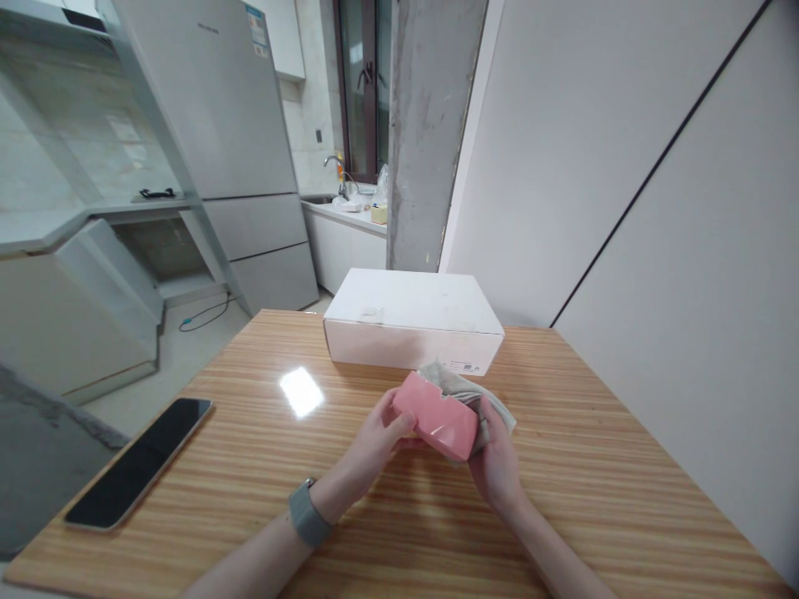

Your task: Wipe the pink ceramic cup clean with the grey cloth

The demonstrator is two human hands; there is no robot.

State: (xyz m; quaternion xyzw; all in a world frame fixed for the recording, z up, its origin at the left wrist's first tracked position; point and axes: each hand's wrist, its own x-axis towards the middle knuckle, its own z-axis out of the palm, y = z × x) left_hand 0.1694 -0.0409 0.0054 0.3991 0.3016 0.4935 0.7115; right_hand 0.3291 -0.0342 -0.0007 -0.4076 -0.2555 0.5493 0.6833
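Note:
A glossy pink box point(437, 418) with a small notch in its upper edge is held above the wooden table. My left hand point(388, 428) grips its left end, thumb on the near face and fingers behind and below. Against the box's right end, my right hand point(498, 457) is closed on a crumpled grey cloth point(469, 388). The cloth lies behind the box and along its right side. Part of the cloth is hidden by the box. A watch with a grey-green band point(309, 512) is on my left wrist.
A large white box point(412, 320) stands at the table's far edge, just beyond my hands. On the left of the wooden table point(237, 466) lies a phone point(141, 466) with a dark screen. A white wall point(655, 249) runs along the right, and a fridge point(212, 125) stands behind.

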